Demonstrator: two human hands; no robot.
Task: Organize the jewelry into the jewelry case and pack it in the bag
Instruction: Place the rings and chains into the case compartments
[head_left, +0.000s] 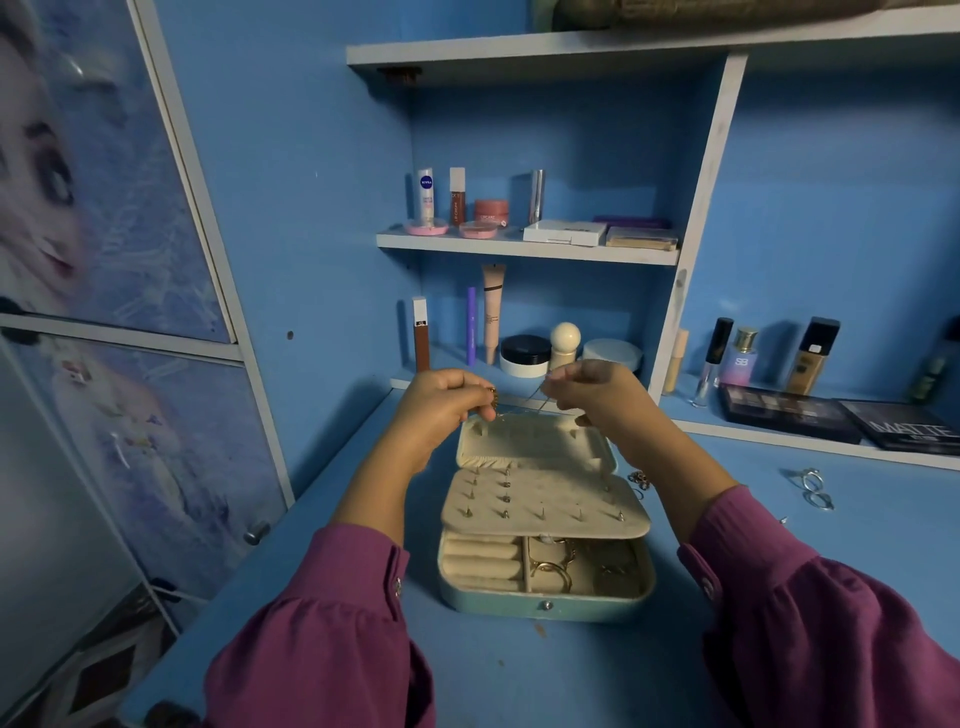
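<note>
Nearest to me, my purple sleeves (332, 639) frame the jewelry case (545, 525), which sits open on the blue desk (571, 675) between my forearms. Its teal base faces me with a small snap at the front edge. Inside the base, cream ring rolls (480, 564) fill the left part, and gold rings (553, 569) lie in the compartment just right of them. Above the base, the earring panel (545, 504) stands raised and tilted, with small studs poking through it in rows. Behind the panel, the lid (535, 441) leans back, showing its cream lining.

Over the far edge of the lid, both my hands are lifted off the desk. My left hand (441, 402) has its fingers curled, pinching one end of a thin necklace chain (524, 405) with a small gold piece at my fingertips. My right hand (597, 389) pinches the other end, and the chain sags between them just above the lid.

To the right of the case, a small gold chain (640, 480) lies just beside the panel, and silver rings (813, 488) lie well apart from it on the desk. Beyond the case, the shelves (524, 248) hold makeup tubes, jars and compacts, and eyeshadow palettes (841, 418) lie on the ledge far right.
</note>
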